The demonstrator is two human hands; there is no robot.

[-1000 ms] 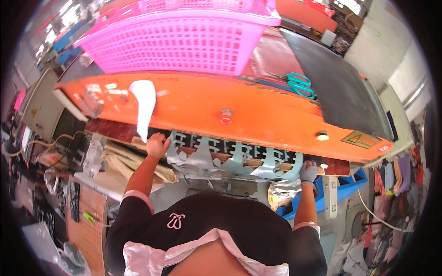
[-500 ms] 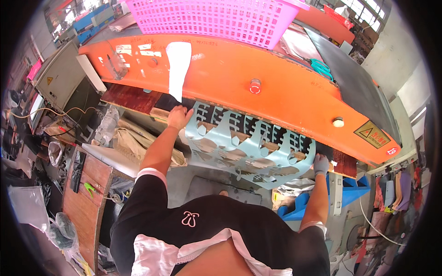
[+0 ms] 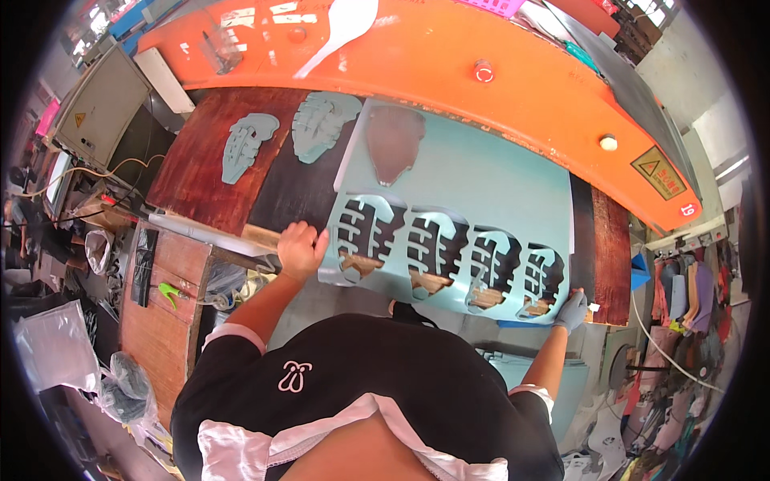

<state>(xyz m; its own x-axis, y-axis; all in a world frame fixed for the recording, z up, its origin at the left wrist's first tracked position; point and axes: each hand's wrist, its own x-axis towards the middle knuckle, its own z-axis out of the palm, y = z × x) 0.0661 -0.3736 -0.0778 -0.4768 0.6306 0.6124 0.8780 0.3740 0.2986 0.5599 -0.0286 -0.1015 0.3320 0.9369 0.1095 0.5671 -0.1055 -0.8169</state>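
A pale blue-green sheet (image 3: 489, 160) lies on a dark board, with a row of cut-out openings along its near part. Its near edge curves down past the board's front. My bare left hand (image 3: 301, 250) is closed at the sheet's left edge, fingers curled and thumb against it. At the near right corner, my right hand (image 3: 573, 310), in a grey glove, grips the sheet's edge. A brown shape with a notched side (image 3: 393, 144) sits on the sheet's far left part. Left of the sheet lie notched blue-green cut pieces (image 3: 325, 126) and another group of them (image 3: 249, 146).
An orange machine beam (image 3: 417, 56) spans the far side, bearing a red button (image 3: 483, 71) and a white paper strip (image 3: 343, 28). A wooden side table (image 3: 164, 301) with a green clip stands at left. Blue-green sheets (image 3: 553, 377) are below at right.
The orange beam sits farther up in the picture, and the board with cut pieces and the brown shape has come into sight. More uncut sheet shows; less of it hangs in front.
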